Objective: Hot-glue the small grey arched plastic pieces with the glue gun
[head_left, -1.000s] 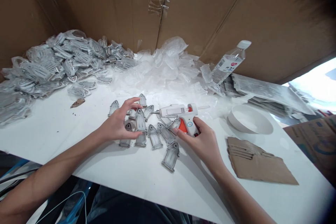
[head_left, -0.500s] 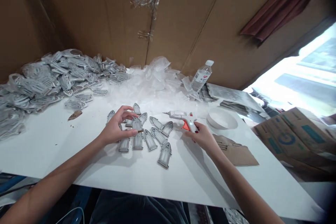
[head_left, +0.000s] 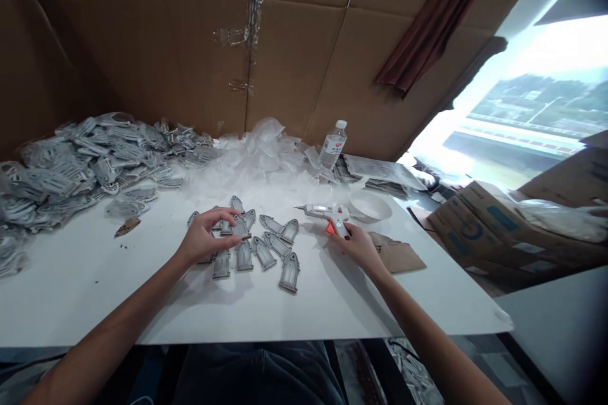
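Observation:
My right hand is wrapped round the handle of a white hot glue gun with an orange trigger. Its thin metal nozzle points left, over the table. Between the thumb and fingers of my left hand is a small grey arched window-shaped piece, its brown bottom edge showing by the thumb tip. Around and below it lie several similar arched pieces, some overlapping. One arched piece lies closest to me. The left fingers partly cover the pieces behind them.
Bagged grey pieces are heaped at the left, beside crumpled clear plastic bags. Toward the right stand a water bottle and a white bowl. Folded brown cardboard lies near my right wrist. Cardboard boxes stand beyond the table.
The camera view has turned to the right, so more of the window and boxes shows. Both hands keep their holds, and the glue gun stays much the same relative to the pieces.

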Demonstrator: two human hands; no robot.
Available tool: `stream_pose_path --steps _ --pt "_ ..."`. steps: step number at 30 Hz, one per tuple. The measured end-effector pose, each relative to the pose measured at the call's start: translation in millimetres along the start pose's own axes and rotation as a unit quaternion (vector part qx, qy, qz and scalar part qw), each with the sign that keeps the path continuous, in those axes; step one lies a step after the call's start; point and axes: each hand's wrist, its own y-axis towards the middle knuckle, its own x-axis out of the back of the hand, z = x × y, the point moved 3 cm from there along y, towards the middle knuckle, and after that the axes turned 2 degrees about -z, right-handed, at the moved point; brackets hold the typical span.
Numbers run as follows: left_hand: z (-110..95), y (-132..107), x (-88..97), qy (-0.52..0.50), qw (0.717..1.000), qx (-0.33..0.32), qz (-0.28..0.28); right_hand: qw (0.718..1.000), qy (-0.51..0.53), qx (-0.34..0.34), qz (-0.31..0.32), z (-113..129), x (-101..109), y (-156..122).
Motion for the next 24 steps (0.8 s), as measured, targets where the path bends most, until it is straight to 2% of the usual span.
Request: stream_pose_path --steps 3,15,20,24 --pt "-1 1 0.4 0.0 1.0 -0.001 -0.004 0.999 -0.039 -0.004 -0.013 1 0 2" --pt "4 1 3.0 0.015 1.0 -0.007 -0.02 0.98 -0.195 -0.038 0.009 13 -8 -3" --pt "4 2 6.5 0.039 0.998 -0.01 -0.038 0.969 -0.242 -0.03 0.03 28 0 -3" --pt "5 5 12.5 0.061 0.996 -0.012 -0.065 0.965 -0.263 0.011 0.009 52 10 -6"
